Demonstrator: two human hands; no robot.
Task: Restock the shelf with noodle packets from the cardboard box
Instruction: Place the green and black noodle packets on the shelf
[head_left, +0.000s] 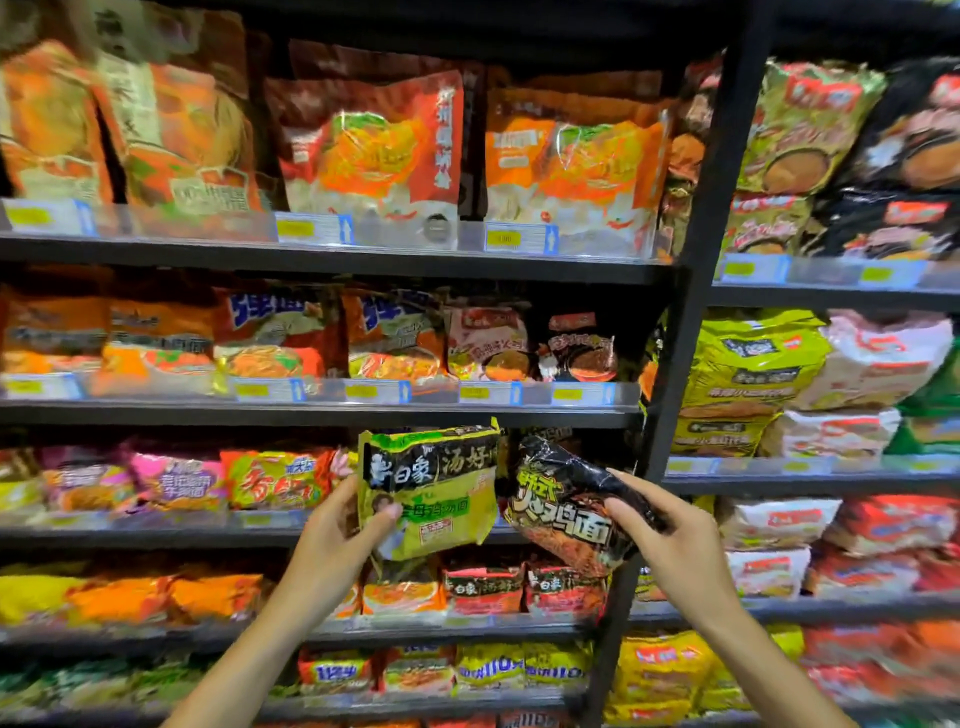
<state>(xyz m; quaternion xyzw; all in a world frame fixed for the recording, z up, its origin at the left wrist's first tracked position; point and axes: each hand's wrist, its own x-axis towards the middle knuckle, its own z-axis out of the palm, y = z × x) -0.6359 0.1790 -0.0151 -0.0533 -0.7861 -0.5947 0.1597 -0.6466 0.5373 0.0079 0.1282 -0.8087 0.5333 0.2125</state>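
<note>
So my left hand (332, 540) is pinched on a crinkly green-and-black noodle packet (428, 491), right hand (670, 540) clamped around a glossy black one (563, 512) at 3 o'clock. Beyond, the dark metal shelf (322, 413) looks packed; shoving these in could topple neighbours. Box isn't visible.

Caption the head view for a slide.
Left hand holds a green noodle packet, right hand a black one, before stocked shelves.

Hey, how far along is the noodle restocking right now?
The shelves already look mostly full. In hand: the left hand holds a green-yellow packet, and the right hand a black packet; neither is placed yet. The cardboard box is out of view, so what remains is unknown.
</note>
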